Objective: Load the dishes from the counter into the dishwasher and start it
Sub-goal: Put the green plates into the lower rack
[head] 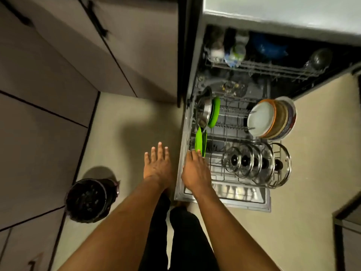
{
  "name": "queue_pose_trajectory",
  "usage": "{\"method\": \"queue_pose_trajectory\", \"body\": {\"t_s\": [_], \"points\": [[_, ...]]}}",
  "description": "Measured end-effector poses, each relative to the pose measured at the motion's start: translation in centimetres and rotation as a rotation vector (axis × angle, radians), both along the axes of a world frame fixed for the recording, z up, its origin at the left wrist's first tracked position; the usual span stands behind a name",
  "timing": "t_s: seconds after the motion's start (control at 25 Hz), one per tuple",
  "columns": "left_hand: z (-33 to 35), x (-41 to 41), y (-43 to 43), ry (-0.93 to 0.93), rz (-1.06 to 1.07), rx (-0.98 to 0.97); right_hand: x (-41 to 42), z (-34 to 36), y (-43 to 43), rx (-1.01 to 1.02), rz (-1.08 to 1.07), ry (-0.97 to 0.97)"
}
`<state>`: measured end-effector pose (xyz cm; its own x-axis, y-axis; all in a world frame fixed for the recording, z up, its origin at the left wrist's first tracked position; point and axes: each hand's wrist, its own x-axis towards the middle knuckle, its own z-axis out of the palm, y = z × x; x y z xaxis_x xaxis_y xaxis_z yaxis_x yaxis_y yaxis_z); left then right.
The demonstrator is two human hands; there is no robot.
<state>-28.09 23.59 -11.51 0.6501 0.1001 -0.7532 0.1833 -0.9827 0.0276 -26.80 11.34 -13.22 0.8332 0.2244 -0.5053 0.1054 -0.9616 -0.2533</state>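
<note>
Head view: the dishwasher (234, 195) stands open, its door down over the floor (316, 173) and the lower rack (217, 171) drawn out above the door. The right hand (196, 173) reaches over the rack's near left corner. Its fingers (192, 156) are almost straight and lie at the foot of a green plate (199, 141) that stands on edge along the rack's left side. They curl round nothing, and I cannot tell whether they press the plate or only brush it. The left hand (157, 165) hovers over the floor just beside the door, fingers spread flat, holding nothing.

Behind the green plate a steel bowl (204, 112) and a second green plate (214, 112) stand on edge together. Plates (271, 118) lean in the tines on the right, and glass lids (257, 163) fill the front right. The upper rack (263, 68) sits half in, its load too blurred to name. Only a corner of the surface (273, 8) shows, with no dishes visible on it. A bin (88, 200) stands on the floor to the left.

The step in hand looks like seating the green plate in its slot, late in the loading, since the rack is nearly full. Next, the hand should draw back once the plate stands on its own. Then the surface needs a check for leftovers, the racks a level push in, the door lifting shut, and the start control finding; that control is out of sight here
</note>
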Motion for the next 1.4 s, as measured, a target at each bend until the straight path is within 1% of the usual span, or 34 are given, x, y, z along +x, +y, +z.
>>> {"method": "queue_pose_trajectory", "body": {"t_s": [0.12, 0.2, 0.44, 0.6, 0.72, 0.8, 0.88, 1.0, 1.2, 1.4], "points": [[7.2, 0.2, 2.0, -0.11, 0.083, 0.003, 1.0, 6.8, 2.6, 0.05, 0.149, -0.132], [10.8, 0.5, 4.1, -0.194, 0.119, 0.043, 2.2, 10.2, 4.6, 0.061, 0.254, -0.244], [16.8, 3.9, 12.6, -0.428, 0.281, 0.074, 7.5, 17.6, 13.5, 0.128, 0.467, -0.505], [19.9, 7.8, 20.7, -0.571, 0.317, 0.098, 11.8, 21.7, 21.2, 0.155, 0.535, -0.624], [22.0, 10.9, 28.2, -0.679, 0.356, 0.113, 15.5, 23.4, 28.2, 0.165, 0.514, -0.733], [23.3, 12.3, 32.6, -0.674, 0.347, 0.125, 17.5, 24.4, 32.6, 0.137, 0.489, -0.774], [24.0, 13.6, 36.5, -0.679, 0.331, 0.175, 19.0, 25.3, 36.5, 0.124, 0.451, -0.779], [24.5, 16.0, 41.0, -0.672, 0.313, 0.177, 20.8, 25.7, 40.7, 0.119, 0.431, -0.756], [24.3, 21.5, 45.0, -0.685, 0.256, 0.179, 26.3, 26.1, 44.7, 0.093, 0.4, -0.765], [23.7, 29.3, 49.7, -0.646, 0.238, 0.205, 35.6, 25.5, 48.3, 0.149, 0.408, -0.822]]}}
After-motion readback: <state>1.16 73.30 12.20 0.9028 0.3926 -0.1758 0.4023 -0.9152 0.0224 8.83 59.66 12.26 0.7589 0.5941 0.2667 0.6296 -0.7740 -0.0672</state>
